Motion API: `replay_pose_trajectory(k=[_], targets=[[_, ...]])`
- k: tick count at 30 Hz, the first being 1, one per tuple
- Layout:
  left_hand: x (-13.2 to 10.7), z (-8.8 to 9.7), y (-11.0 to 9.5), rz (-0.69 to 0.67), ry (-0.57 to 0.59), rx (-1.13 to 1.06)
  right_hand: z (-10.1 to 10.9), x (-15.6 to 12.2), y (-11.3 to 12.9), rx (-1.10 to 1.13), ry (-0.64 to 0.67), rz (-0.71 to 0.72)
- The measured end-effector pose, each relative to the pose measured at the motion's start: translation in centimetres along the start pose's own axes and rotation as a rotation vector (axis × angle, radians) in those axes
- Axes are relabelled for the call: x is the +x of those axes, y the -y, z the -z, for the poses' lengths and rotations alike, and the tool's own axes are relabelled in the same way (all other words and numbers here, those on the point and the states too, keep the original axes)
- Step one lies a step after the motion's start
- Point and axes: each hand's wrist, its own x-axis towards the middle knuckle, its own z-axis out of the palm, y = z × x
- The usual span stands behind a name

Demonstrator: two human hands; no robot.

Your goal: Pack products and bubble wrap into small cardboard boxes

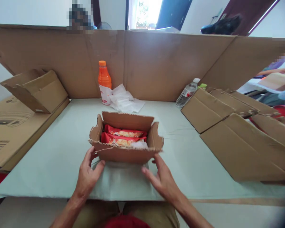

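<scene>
In the middle of the table stands a small open-topped cardboard box [123, 155] with torn, jagged edges. Inside lie red snack packets [123, 139] with pictures on the wrappers, and a whitish, translucent piece [139, 145] near the front wall. My left hand [89, 172] is at the box's front left corner, thumb and fingers apart. At the front right corner is my right hand [161, 177], its fingers also spread. Whether the fingertips touch the cardboard I cannot tell. Neither hand grips anything.
Behind the box stand an orange drink bottle [104, 84] and crumpled white sheets [127, 99]. A clear bottle [188, 93] leans at the right beside several cardboard boxes [242, 148]. More cardboard [45, 91] lies left. A cardboard partition [156, 66] closes the back; people are beyond it.
</scene>
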Motion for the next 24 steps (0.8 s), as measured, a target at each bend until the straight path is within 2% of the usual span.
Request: replay_pose_trajectory(k=[1, 3, 5, 8, 11, 13, 16, 19, 22, 24], targets=[[-1.0, -0.2, -0.2, -0.051, -0.011, 0.055, 0.2, 1.9, -0.1, 0.063, 0.005, -0.007], [-3.0, -0.2, -0.4, -0.178, 0.043, 0.164, 1.0, 5.2, -0.8, 0.2, 0.011, -0.014], [-4.5, 0.4, -0.1, -0.267, 0.092, 0.251, 1.6, 7.0, -2.1, 0.301, -0.029, -0.008], [-5.1, 1.3, 0.7, -0.231, 0.021, 0.318, 1.8, 6.9, -4.5, 0.367, -0.094, -0.033], [-4.1, 1.1, 1.4, -0.154, -0.004, 0.283, 1.4, 6.0, -5.8, 0.382, -0.096, -0.094], [-3.2, 0.0, 1.5, -0.15, 0.024, 0.253, 1.1, 6.1, -5.5, 0.389, -0.087, -0.09], [-1.5, -2.6, 0.8, -0.147, 0.061, 0.181, 0.9, 7.1, -4.0, 0.43, -0.042, -0.071], [0.6, -5.6, -0.7, -0.09, 0.124, 0.002, 2.0, 7.1, -2.9, 0.442, -0.039, -0.11], [2.2, -8.0, -2.1, -0.08, 0.236, -0.133, 3.6, 4.7, -3.1, 0.374, -0.161, -0.2], [2.5, -8.5, -2.4, -0.105, 0.307, -0.119, 3.9, 2.4, -3.5, 0.343, -0.262, -0.244]])
